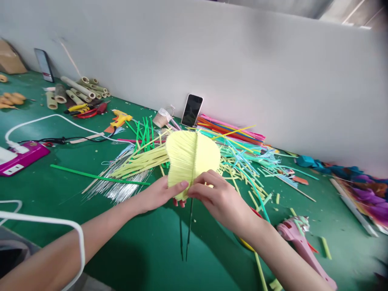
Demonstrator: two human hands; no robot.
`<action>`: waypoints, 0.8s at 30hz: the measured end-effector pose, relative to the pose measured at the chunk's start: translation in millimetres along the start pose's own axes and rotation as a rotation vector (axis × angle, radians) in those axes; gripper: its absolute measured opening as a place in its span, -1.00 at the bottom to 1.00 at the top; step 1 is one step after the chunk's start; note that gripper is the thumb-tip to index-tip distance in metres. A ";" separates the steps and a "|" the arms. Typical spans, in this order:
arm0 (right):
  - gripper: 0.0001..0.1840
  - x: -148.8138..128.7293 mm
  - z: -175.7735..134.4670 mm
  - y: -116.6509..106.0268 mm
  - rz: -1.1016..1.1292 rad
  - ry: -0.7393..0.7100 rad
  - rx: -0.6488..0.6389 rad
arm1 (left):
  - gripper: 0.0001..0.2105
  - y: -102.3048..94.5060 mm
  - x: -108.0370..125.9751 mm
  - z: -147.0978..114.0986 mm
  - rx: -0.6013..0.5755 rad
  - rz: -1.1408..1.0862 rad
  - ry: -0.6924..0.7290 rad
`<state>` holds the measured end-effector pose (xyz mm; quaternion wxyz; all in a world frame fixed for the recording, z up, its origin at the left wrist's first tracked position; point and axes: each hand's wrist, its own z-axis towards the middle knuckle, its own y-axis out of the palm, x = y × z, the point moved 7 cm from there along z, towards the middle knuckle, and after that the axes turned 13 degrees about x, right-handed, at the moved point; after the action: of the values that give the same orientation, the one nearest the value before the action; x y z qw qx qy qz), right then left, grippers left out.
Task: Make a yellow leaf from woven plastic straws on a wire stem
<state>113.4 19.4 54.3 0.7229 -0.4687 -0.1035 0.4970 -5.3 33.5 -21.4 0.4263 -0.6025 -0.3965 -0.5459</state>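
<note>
White cord (39, 218) nearest; left hand (159, 193) and right hand (220, 196) pinch the yellow piece (182, 157) low, its ridge rising between them

A glue gun (120, 118) (plus pliers (76, 108)) shows a workshop.

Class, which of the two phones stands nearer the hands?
The white-edged phone, behind the yellow piece; the other phone stands far left, beside the bamboo tubes.
</note>
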 end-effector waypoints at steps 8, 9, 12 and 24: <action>-0.82 9.2 -0.3 -1.4 0.163 0.139 0.014 | -0.77 3.2 -3.8 -1.7 -0.133 -0.130 -0.042; -0.83 10.7 -0.2 -1.8 0.187 0.163 0.013 | -0.78 2.9 -4.2 -1.9 -0.133 -0.147 -0.045; -0.85 13.8 0.0 -3.0 0.229 0.203 0.007 | -0.77 2.5 -5.6 -1.9 -0.119 -0.172 -0.067; -0.91 24.3 -5.8 -6.9 0.233 0.291 0.118 | -0.79 0.7 -3.9 -1.0 0.014 -0.263 -0.113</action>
<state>133.1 35.4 48.9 0.6939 -0.5012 0.0865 0.5096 -5.3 32.3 -25.3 0.3323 -0.5720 -0.4992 -0.5596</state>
